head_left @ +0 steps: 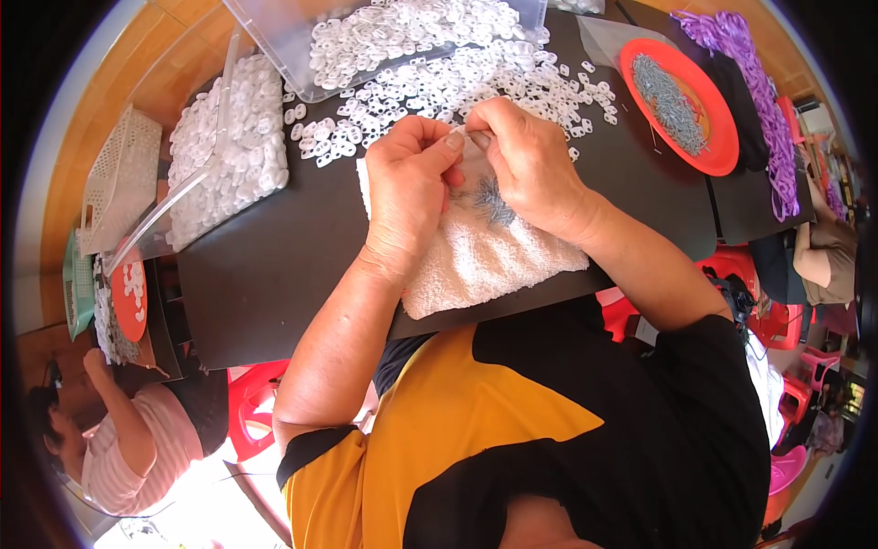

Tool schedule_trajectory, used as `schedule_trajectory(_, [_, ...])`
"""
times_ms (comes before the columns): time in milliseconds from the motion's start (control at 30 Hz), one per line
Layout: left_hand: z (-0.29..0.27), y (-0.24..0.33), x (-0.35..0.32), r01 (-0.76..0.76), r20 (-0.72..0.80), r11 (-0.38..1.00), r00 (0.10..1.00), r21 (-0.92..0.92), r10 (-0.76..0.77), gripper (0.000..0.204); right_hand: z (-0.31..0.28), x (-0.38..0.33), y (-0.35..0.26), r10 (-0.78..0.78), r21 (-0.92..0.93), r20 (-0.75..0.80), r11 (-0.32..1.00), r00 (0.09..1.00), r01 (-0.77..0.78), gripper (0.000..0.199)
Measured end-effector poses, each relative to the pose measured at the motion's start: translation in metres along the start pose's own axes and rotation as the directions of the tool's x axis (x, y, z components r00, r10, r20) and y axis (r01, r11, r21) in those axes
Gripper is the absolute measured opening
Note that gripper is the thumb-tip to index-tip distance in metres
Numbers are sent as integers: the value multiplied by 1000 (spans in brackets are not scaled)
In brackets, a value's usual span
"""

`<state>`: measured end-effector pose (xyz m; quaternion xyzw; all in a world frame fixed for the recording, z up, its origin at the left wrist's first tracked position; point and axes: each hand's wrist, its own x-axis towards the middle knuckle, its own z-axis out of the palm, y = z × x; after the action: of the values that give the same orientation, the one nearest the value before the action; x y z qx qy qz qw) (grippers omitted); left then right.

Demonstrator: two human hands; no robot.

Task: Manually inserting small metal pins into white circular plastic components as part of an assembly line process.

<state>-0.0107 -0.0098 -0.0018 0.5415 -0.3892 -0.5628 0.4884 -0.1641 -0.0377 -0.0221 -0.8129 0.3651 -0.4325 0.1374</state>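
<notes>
My left hand (412, 183) and my right hand (532, 169) meet over a pale folded towel (494, 270) at the table's front edge. Both are closed in a pinch, fingertips almost touching. Whatever lies between them is too small and covered to make out. A little heap of thin grey metal pins (495, 203) rests on the towel, just below my right hand's fingers. Beyond my fingertips, many small white plastic pieces with holes (476, 87) lie spread over the dark table (274, 274).
A clear plastic bin (274, 55) of white pieces stands at the back, another clear box (224, 156) at left. At right are a red plate (722, 151) of grey pins and purple ribbon (745, 78). A person in a striped shirt (137, 448) sits at left.
</notes>
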Motion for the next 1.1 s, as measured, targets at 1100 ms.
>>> schedule_trajectory(1100, [-2,6,-1,-72,-28,975,997,-211,67,10,-27,15,0,91,-74,299,995,950,-71,13])
